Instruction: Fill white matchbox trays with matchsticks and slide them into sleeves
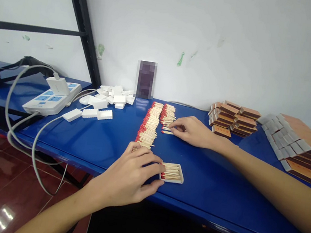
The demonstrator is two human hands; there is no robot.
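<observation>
A white tray (182, 173) with red-tipped matches (172, 171) lying in it sits near the table's front edge. My left hand (136, 171) has thumb and fingers at the tray's left end, gripping it. Two rows of loose matches run back towards the wall, a long row (149, 125) on the left and a shorter row (167, 115) on the right. At the near end of the shorter row, my right hand (189, 131) has its fingertips pinched together at the matches' plain ends; whether a match is between them is too small to tell.
Small white trays (114, 97) lie piled at the back left, near a power strip (52, 98) with looping cables. Matchboxes (233, 119) are stacked at the back right, with more boxes (302, 145) farther right. A pixelated dark object (146, 79) stands against the wall.
</observation>
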